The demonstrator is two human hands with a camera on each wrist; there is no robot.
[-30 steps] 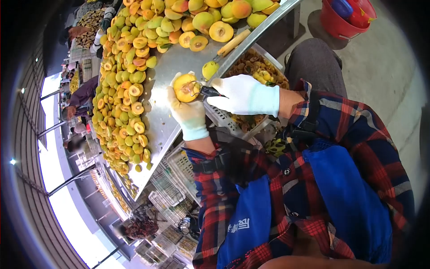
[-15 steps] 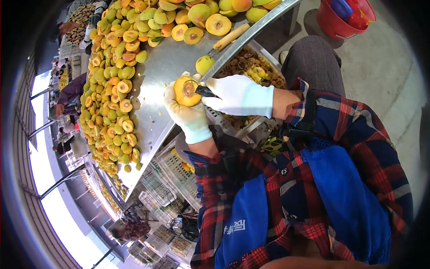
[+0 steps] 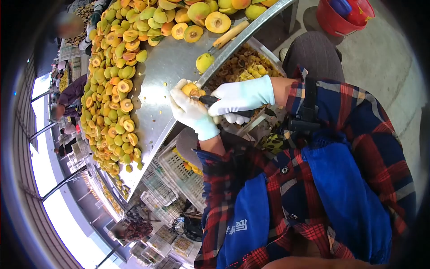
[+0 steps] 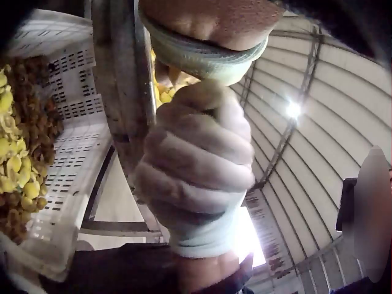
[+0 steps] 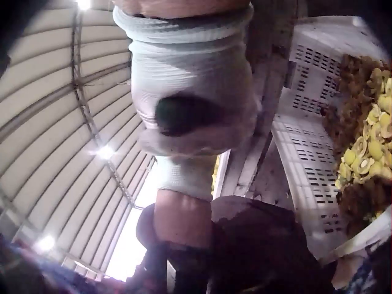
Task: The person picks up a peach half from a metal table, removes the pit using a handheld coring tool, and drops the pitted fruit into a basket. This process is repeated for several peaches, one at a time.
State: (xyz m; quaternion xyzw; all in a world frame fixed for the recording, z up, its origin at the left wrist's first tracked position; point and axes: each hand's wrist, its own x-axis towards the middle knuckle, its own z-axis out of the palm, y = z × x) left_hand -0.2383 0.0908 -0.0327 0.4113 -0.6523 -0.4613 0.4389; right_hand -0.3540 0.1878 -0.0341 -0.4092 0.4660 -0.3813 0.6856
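Observation:
My white-gloved left hand [image 3: 192,110] holds a yellow peach half [image 3: 193,89] over the table's near edge, fingers curled round it. In the left wrist view, the back of the left hand [image 4: 196,156] hides the fruit. My gloved right hand [image 3: 242,96] grips a dark-handled pitting tool [image 3: 208,100], whose working end meets the cut face of the peach. The handle's butt [image 5: 177,114] pokes out of the right fist in the right wrist view. Close by on the metal table [image 3: 165,67] lies a greenish-yellow peach piece [image 3: 204,62].
Many peach halves [image 3: 112,107] are heaped along the table's far side. A wooden-handled tool [image 3: 230,34] lies by the edge. Below, a white slotted crate [image 5: 309,165] contains brown and yellow scraps. More crates [image 3: 186,172] stand beneath the table; a red bucket [image 3: 340,27] is on the floor.
The left hand has turned, so less of the peach's cut face shows. The right hand has rolled, exposing its curled fingers underneath. The tool stays at the fruit.

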